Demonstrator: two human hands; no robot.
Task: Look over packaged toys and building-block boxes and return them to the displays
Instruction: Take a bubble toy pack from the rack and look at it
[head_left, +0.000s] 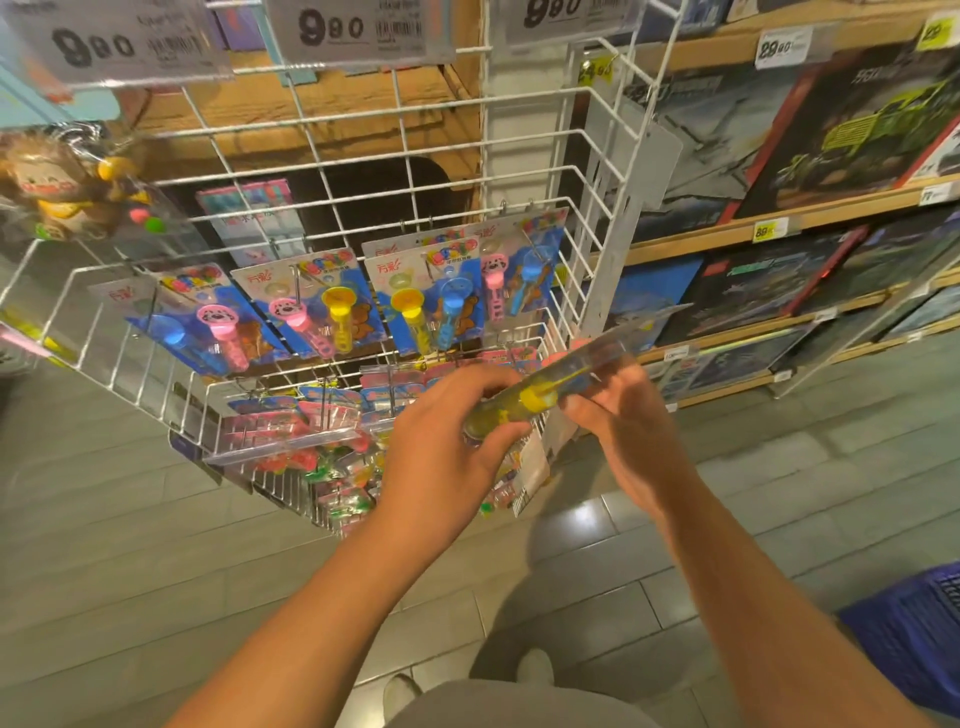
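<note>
hands: 2 (left hand (441, 441), right hand (631, 431)) | held toy pack (550, 384): 1 | 9.90 price tags (332, 28): 3

Single view only, taken from head height, aimed forward and steeply down. Wide-angle lens noted: straight wires of white wire rack (332, 218) bowed toward frame edges. Rack seen close, filling upper left and centre. Wooden shelves (727, 244) with boxes seen obliquely at right, further off. Grey tiled floor (130, 545) seen below. Both forearms entered from bottom edge; left hand (441, 441) and right hand (628, 431) near centre, close to lens.
</note>
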